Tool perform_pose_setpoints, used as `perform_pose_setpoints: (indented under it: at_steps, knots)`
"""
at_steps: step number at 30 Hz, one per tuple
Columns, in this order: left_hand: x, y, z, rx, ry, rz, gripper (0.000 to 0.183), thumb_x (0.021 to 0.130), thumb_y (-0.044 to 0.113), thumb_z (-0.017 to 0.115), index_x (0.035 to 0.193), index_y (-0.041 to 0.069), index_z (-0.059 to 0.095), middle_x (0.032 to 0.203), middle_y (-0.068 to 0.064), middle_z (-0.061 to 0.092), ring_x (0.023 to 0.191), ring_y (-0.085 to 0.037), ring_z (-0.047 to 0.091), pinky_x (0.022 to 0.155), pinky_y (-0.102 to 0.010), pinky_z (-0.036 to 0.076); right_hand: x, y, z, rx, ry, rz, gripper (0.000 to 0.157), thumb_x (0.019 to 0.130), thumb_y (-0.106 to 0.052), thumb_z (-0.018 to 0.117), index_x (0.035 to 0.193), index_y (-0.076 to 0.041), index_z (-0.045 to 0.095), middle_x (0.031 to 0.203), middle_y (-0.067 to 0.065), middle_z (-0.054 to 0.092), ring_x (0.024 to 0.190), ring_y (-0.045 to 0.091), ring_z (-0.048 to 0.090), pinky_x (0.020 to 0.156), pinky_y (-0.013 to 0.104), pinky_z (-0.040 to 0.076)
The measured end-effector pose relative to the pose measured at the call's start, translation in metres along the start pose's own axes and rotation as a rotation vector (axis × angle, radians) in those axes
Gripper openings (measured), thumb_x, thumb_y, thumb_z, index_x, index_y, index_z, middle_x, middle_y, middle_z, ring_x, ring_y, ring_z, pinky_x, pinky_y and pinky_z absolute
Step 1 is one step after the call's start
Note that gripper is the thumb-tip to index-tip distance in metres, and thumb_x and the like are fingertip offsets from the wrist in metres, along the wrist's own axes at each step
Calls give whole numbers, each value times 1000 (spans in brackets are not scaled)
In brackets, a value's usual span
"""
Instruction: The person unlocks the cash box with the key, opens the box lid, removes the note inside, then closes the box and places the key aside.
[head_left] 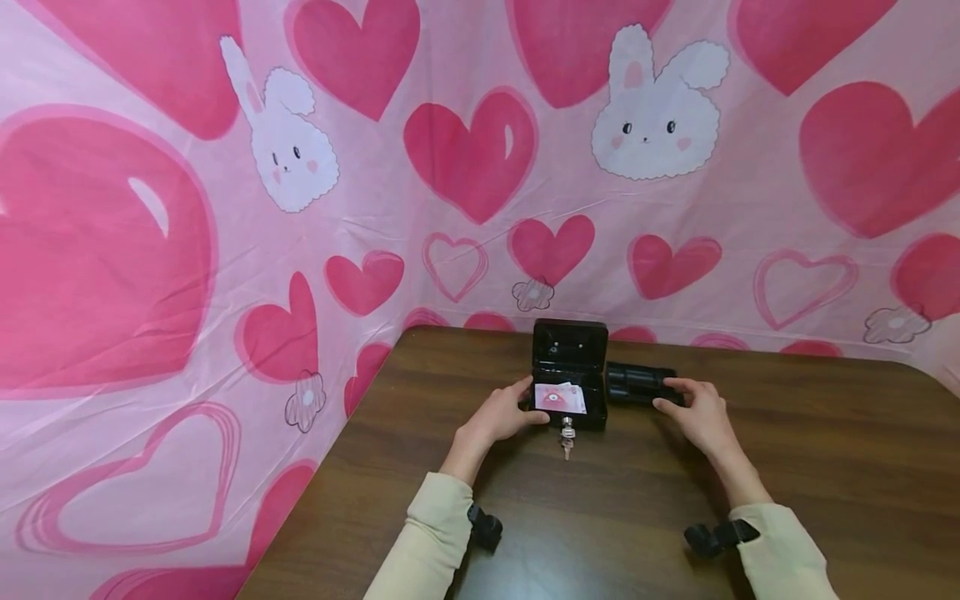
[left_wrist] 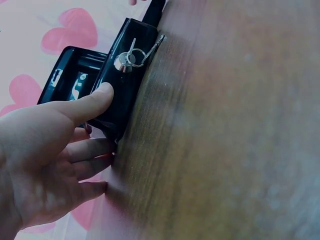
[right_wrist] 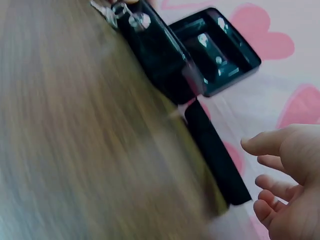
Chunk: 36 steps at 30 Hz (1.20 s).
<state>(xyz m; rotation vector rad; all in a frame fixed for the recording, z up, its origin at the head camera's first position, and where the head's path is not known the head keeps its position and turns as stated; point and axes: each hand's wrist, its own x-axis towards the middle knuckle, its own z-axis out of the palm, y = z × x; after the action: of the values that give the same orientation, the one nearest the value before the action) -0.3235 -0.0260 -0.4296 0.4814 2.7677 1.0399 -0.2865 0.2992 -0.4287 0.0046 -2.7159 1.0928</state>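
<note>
A black cash box (head_left: 592,417) stands on the table with its lid (head_left: 570,343) raised at the back. Pink and white paper notes (head_left: 558,398) lie inside it. From the front lock hangs a ring of keys (head_left: 567,442). My left hand (head_left: 498,414) holds the box at its front left corner, thumb on the front and fingers along the left side. Just right of the box lies a black compartment tray (head_left: 637,383). My right hand (head_left: 701,412) is at the tray's right end; in the right wrist view its spread fingers (right_wrist: 265,142) show apart from the tray (right_wrist: 217,155).
The dark wooden table (head_left: 585,517) carries the box and tray near its back edge. Behind and to the left hangs a pink cloth (head_left: 450,50) with hearts and rabbits. Black straps with a small device (head_left: 486,529) sit on both wrists.
</note>
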Motion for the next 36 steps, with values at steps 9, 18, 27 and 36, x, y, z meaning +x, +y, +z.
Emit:
perform_pose_setpoints:
  at_steps: [9, 18, 27, 36]
  knots:
    - [1, -1, 0, 22, 16, 41, 81, 89, 45, 71, 154, 12, 36, 145, -11, 56, 136, -24, 52, 115, -43, 39, -3, -26, 8, 21, 20, -75, 41, 96, -24, 65, 128, 1, 61, 119, 25, 57, 100, 36, 57, 81, 42, 47]
    - [0, 0, 0, 21, 13, 39, 82, 89, 45, 71, 155, 12, 36, 146, -11, 55, 136, -25, 52, 114, -45, 39, -6, -38, 17, 24, 52, -123, 31, 95, -21, 67, 119, -2, 67, 110, 19, 63, 89, 26, 55, 75, 34, 44]
    - [0, 1, -1, 14, 8, 42, 82, 89, 45, 71, 155, 12, 36, 146, -11, 55, 137, -26, 51, 115, -45, 38, -5, -55, 32, 1, 71, -201, 26, 94, -20, 68, 116, -5, 68, 107, 15, 65, 91, 27, 57, 79, 38, 44]
    - [-1, 0, -1, 18, 5, 38, 82, 89, 45, 71, 155, 13, 35, 147, -11, 54, 137, -26, 50, 115, -46, 38, -5, -61, 45, -20, 33, -211, 24, 93, -17, 69, 114, -5, 69, 103, 13, 66, 89, 27, 57, 77, 37, 46]
